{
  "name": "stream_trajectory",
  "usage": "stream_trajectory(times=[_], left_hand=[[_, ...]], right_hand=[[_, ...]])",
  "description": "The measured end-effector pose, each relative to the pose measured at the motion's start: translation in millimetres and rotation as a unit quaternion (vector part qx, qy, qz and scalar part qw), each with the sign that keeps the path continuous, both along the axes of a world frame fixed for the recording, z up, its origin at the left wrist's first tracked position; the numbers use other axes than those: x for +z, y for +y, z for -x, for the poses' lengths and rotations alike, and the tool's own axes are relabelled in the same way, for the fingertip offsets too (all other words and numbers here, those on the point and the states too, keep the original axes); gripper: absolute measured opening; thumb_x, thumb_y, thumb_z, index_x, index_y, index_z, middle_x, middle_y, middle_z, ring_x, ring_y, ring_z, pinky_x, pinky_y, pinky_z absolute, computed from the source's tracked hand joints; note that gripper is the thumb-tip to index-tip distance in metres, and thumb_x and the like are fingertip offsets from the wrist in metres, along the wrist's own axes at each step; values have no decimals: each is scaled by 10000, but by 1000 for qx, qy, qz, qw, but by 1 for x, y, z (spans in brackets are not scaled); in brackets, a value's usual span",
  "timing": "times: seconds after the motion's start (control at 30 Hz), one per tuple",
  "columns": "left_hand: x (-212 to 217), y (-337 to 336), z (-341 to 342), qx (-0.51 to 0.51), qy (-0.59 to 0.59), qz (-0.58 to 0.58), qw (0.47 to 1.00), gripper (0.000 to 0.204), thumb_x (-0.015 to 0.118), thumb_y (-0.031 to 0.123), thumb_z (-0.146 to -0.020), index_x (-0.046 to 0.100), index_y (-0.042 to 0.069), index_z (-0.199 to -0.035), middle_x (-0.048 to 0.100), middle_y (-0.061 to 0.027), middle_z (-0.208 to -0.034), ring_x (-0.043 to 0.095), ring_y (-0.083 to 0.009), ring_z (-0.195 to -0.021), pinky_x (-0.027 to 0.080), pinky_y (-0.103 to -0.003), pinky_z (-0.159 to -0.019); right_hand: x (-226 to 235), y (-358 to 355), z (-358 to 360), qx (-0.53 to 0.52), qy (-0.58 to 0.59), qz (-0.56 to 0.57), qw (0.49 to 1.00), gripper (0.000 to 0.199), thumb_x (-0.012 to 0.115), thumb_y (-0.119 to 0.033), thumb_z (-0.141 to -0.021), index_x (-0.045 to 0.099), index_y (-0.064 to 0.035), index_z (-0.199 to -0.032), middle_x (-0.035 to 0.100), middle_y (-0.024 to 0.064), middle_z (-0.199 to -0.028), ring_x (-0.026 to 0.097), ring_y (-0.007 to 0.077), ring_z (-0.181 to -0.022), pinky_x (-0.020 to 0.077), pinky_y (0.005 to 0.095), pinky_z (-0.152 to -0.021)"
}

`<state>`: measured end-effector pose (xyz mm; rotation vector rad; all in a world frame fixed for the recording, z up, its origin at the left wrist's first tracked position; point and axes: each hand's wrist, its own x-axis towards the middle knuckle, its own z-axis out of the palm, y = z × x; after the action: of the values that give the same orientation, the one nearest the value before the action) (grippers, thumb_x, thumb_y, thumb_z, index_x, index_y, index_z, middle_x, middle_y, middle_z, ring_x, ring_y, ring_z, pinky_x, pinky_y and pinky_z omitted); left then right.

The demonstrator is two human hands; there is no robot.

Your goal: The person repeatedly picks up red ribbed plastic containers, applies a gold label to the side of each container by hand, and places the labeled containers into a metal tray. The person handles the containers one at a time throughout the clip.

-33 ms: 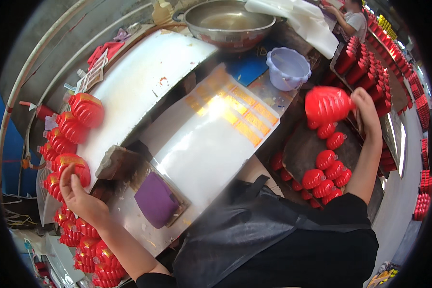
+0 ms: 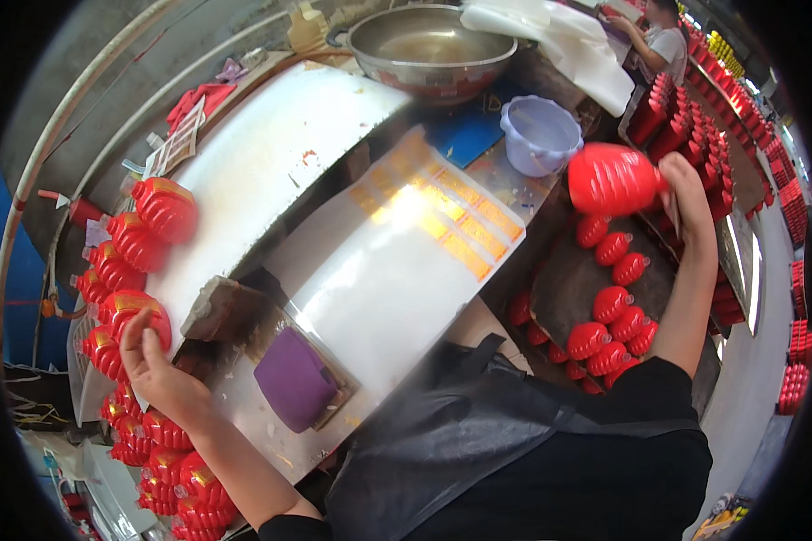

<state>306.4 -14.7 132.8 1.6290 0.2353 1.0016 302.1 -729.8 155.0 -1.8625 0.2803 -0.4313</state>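
My right hand (image 2: 686,194) grips a red ribbed plastic bottle (image 2: 612,180) by its neck, holding it sideways over other red bottles at the right. My left hand (image 2: 161,374) is at the near end of a row of red bottles on the left, its fingers loosely bent and apart, overlapping a red bottle (image 2: 140,317) with a yellowish label; whether they touch it is unclear. Between my arms lies a glossy white sheet (image 2: 361,307) with rows of orange-gold labels (image 2: 465,225) at its far right part. A purple pad (image 2: 295,379) lies near its lower left corner.
A white curved board (image 2: 280,135) runs along the left. At the back stand a large metal pan (image 2: 433,68) and a lavender plastic basin (image 2: 539,135). Red bottles (image 2: 612,326) sit low at the right. Beyond, another person (image 2: 663,50) stands by many stacked red items.
My left hand has shifted slightly right and down relative to the labelled bottle. The bottle in my right hand has moved a little to the left.
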Motion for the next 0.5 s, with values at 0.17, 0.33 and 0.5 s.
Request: stream_trajectory(times=[0.17,0.33,0.5], left_hand=[[-13,-34,20,-111,32,13,993,174,575,3,-1017,687,-14,-1148,723,-84,-1127,639,-160,-1095,468,-310,-1035],[-20,-42,45,-201,96,47,974,150,590,-3,-1014,666,0,-1143,730,-87,-1093,660,-139,-1046,482,-275,-976],[-33,-24,65,-179,136,60,972,157,596,-24,-998,666,5,-1136,732,-89,-1061,669,-142,-1014,491,-279,-952]], right_hand=[[43,77,-124,15,-26,-180,983,198,672,-338,-990,637,-144,-1004,579,-25,-662,484,73,-456,325,231,-379],[35,136,-258,19,-11,-217,976,181,646,-288,-978,638,-139,-875,599,-16,-670,509,85,-496,379,234,-432],[4,162,-346,43,-16,-119,992,230,607,-282,-979,687,-69,-945,692,101,-757,625,205,-597,498,347,-611]])
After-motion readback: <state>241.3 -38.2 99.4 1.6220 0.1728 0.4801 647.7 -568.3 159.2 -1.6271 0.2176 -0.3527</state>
